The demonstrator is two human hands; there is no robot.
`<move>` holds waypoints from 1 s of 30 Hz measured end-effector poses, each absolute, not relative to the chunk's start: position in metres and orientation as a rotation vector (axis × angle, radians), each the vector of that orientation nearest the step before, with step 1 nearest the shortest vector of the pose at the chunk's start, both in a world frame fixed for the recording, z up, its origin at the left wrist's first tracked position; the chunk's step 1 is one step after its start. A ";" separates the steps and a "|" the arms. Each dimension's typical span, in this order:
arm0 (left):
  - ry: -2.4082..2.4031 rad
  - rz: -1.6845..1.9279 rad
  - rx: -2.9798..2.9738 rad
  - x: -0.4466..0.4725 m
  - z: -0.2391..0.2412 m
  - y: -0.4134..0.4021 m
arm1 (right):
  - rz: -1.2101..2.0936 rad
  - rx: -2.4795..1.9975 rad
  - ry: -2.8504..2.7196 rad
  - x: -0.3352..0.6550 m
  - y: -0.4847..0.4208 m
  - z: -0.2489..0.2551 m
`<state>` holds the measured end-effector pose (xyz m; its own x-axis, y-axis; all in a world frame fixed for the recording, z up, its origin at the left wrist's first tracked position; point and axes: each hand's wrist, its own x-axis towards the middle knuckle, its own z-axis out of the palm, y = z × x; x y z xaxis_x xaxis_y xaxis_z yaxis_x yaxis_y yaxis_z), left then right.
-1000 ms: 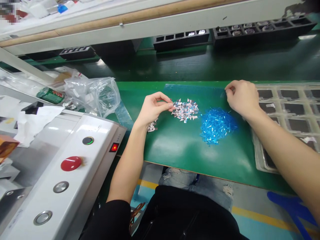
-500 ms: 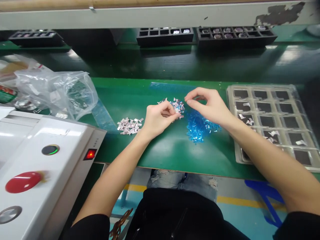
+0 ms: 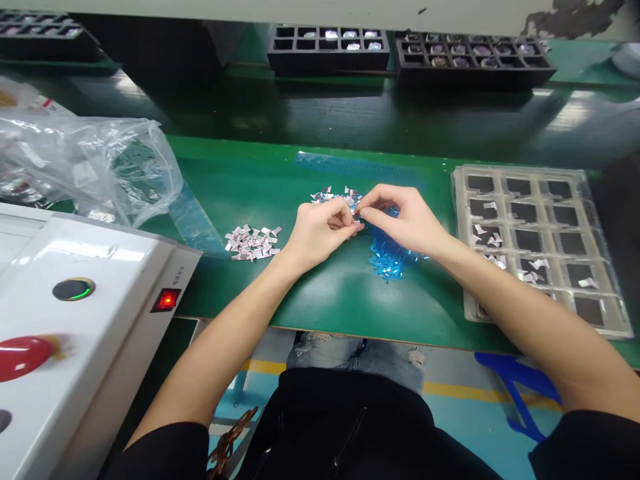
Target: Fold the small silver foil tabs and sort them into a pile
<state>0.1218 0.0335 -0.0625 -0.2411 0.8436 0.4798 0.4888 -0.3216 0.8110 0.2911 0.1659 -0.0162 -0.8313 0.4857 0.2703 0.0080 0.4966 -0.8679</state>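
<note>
My left hand [image 3: 320, 233] is closed in a pinch on a small silvery piece [image 3: 357, 217]. My right hand [image 3: 403, 213] meets it from the right, thumb and forefinger pinched together at the same piece; whether they grip it or a bit of film on it is too small to tell. Just behind the fingers lies a pile of small silvery pieces with blue film [image 3: 325, 196], partly hidden. A heap of blue film strips [image 3: 387, 260] sits under my right hand. Left of my left wrist is a pile of pale metallic pieces [image 3: 253, 243].
At right stands a clear plastic tray [image 3: 547, 257] with dark pockets, some holding pale pieces. A white machine [image 3: 120, 267] with a lit red switch and a clear plastic bag [image 3: 135, 167] are at left. Black compartment trays [image 3: 327, 63] stand at the back.
My right hand has moved left and slightly down, so its fingertips now meet those of my left hand. The camera view has shifted a little.
</note>
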 end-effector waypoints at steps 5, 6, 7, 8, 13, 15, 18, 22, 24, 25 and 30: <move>1.596 1.582 1.708 0.121 -0.062 0.034 | 1.361 -0.407 -2.230 0.291 0.167 -0.020; 1.600 1.582 1.718 0.122 -0.063 0.034 | 1.371 -0.411 -2.222 0.291 0.167 -0.020; 1.604 1.581 1.728 0.122 -0.063 0.034 | 1.381 -0.415 -2.215 0.291 0.167 -0.021; 1.605 1.582 1.735 0.122 -0.063 0.034 | 1.389 -0.419 -2.210 0.291 0.167 -0.021; 1.580 1.598 1.729 0.122 -0.062 0.034 | 1.418 -0.435 -2.204 0.291 0.167 -0.022; 1.604 1.579 1.717 0.122 -0.062 0.034 | 1.404 -0.446 -2.211 0.290 0.166 -0.023; 1.639 1.558 1.734 0.122 -0.062 0.033 | 1.359 -0.451 -2.241 0.290 0.166 -0.025; 1.666 1.548 1.813 0.120 -0.065 0.033 | 1.316 -0.406 -2.276 0.291 0.167 -0.027; 1.676 1.537 1.868 0.119 -0.066 0.033 | 1.327 -0.378 -2.285 0.292 0.169 -0.027; 1.680 1.533 1.900 0.118 -0.067 0.034 | 1.332 -0.359 -2.293 0.292 0.169 -0.027; 1.643 1.506 2.098 0.115 -0.066 0.034 | 1.294 -0.247 -2.354 0.294 0.172 -0.029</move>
<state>0.1150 0.0344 -0.0663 -0.0586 0.7743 0.6301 0.6947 -0.4217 0.5828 0.2937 0.1717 -0.0285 -0.8872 0.3580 0.2911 -0.0541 0.5459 -0.8361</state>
